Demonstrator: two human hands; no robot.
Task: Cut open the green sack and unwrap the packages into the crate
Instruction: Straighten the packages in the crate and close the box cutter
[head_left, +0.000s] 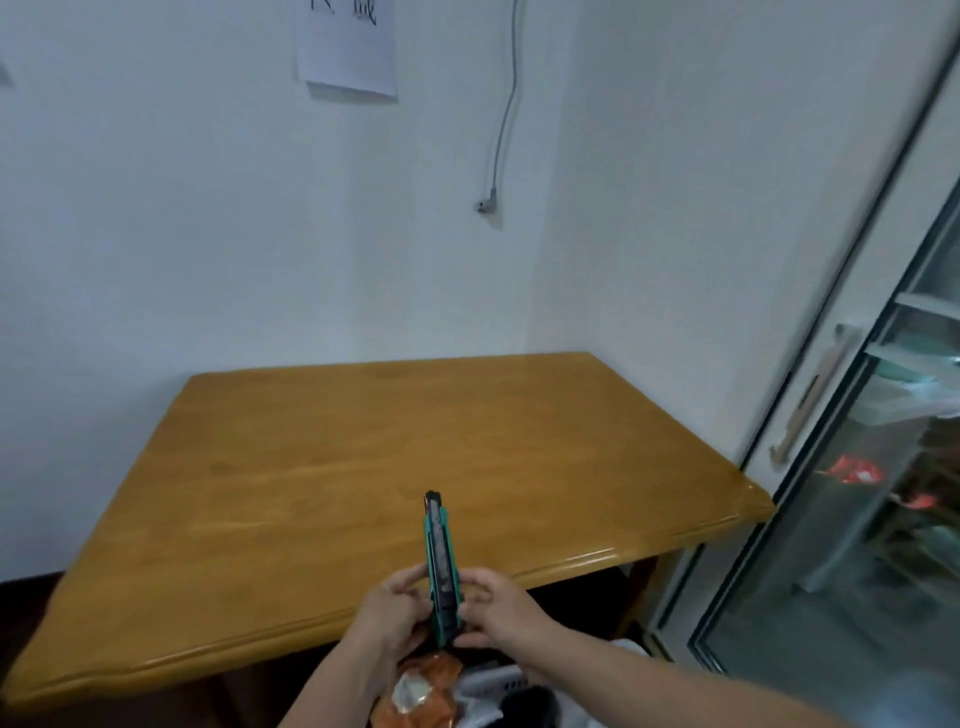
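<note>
Packages (421, 691), orange, below hands; left hand (387, 616), right hand (496, 613) both grip utility knife (440, 564).

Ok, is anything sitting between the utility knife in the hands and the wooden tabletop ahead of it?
Nothing visible does. The utility knife is held upright between the left hand and the right hand, over the near edge of the wooden table, whose top shows nothing on it. The orange package lies below the hands, not in the path.

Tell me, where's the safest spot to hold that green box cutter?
Hold the utility knife by the lower part of its teal handle, coming from the sides, as both hands do now. Its blade end points up and away, so stay clear of that tip.
</note>
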